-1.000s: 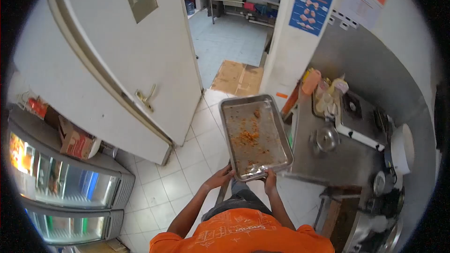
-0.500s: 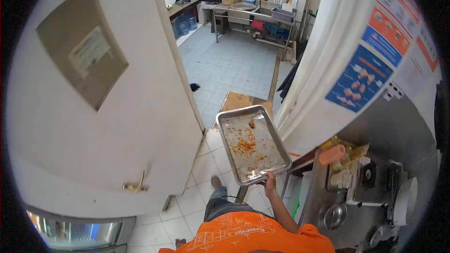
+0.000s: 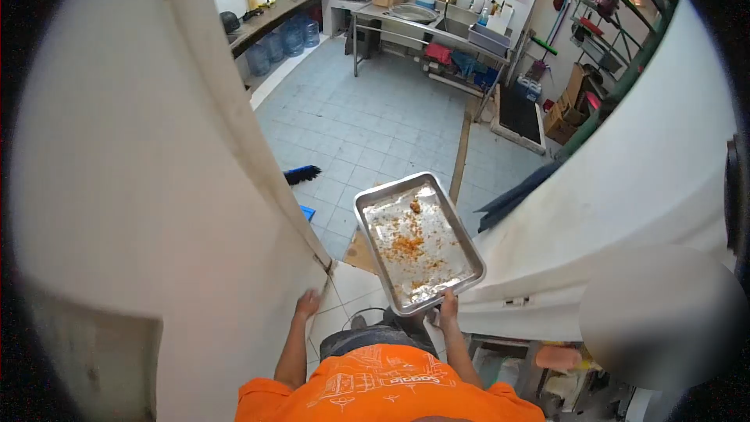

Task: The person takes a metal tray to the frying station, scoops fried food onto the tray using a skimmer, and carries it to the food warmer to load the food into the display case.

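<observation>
A rectangular metal tray (image 3: 423, 246) is held out in front of me, tilted slightly, with orange-brown crumbs (image 3: 408, 247) and a greasy film across its bottom. My right hand (image 3: 448, 305) is closed on its near edge, close to the near right corner, thumb over the rim. Low on the left, my left hand (image 3: 308, 302) is by the edge of the white door (image 3: 258, 187), its fingers stretched out and holding nothing. Whether it touches the door I cannot tell.
Beyond the doorway lies a tiled floor (image 3: 375, 125) with a black-bristled broom head (image 3: 303, 174) and cardboard. A steel sink table (image 3: 437, 23) stands at the back, water jugs (image 3: 293, 37) under the left counter. Metal shelving (image 3: 625, 47) is right. A blurred patch hides part of the right side.
I have moved forward into the doorway with the tray still in my right hand. My left hand has come into view by the door. More of the far room shows.
</observation>
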Available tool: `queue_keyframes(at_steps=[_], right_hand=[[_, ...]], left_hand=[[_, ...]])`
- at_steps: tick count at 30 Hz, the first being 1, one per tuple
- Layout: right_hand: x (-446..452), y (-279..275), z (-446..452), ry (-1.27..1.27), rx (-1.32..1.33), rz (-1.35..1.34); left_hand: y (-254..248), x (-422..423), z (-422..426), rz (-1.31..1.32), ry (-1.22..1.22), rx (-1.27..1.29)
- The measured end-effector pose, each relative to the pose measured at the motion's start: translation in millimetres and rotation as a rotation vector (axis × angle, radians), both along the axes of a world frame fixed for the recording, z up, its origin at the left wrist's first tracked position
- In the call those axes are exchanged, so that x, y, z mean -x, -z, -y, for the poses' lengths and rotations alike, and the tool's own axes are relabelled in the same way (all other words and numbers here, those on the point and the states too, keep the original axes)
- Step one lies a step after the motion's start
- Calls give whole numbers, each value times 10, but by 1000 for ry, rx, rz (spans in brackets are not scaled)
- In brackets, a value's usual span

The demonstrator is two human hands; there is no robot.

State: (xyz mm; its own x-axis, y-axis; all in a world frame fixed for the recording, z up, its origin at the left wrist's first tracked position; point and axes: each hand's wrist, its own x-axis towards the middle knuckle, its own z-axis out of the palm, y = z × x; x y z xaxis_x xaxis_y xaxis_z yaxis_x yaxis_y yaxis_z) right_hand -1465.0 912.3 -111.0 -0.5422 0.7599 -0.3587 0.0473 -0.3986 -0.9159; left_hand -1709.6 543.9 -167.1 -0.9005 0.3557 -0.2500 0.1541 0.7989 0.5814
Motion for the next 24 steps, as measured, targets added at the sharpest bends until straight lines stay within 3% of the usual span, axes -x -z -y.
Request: queue_keyframes(at_steps=[1, 3, 5, 8, 10, 11, 13, 14, 16, 18, 20, 21, 23, 24], right_hand=[[30, -229, -109, -13, 77, -9], [146, 212, -421, 43, 111, -46], [345, 1332, -865, 15, 39, -69], [748, 1482, -1468, 13, 180, -65], [929, 1812, -2015, -55, 27, 4], [1131, 1707, -2224, -80, -14, 26], [1284, 1553, -2397, -117, -57, 125], [1413, 1298, -2316, -134, -77, 168], [1740, 872, -2517, -199, -108, 298], [2398, 633, -2618, -159, -304, 179], [2977, 324, -2870, -413, -489, 388], [3270, 106, -2822, -442, -409, 290], [4060, -218, -2825, -523, -361, 167], [4436, -490, -2798, -598, -407, 148]], left_hand=[[-219, 287, -342, -111, 30, -88], [-724, 560, -964, -53, 24, -292], [-537, 740, -1376, -6, -25, -406], [-45, 926, -1795, 50, -165, -475], [342, 863, -1836, 63, -265, -326], [566, 822, -1795, 53, -301, -182], [1802, 692, -1188, -105, -55, 372], [1863, 458, -714, -124, 32, 214], [857, -308, -751, 659, -472, 214], [596, -682, -773, 638, -761, 99], [488, -947, -767, 682, -934, -3], [411, -1288, -739, 709, -1041, -63], [677, -1290, -896, 750, -581, 259], [742, -1175, -1047, 844, -733, 186]])
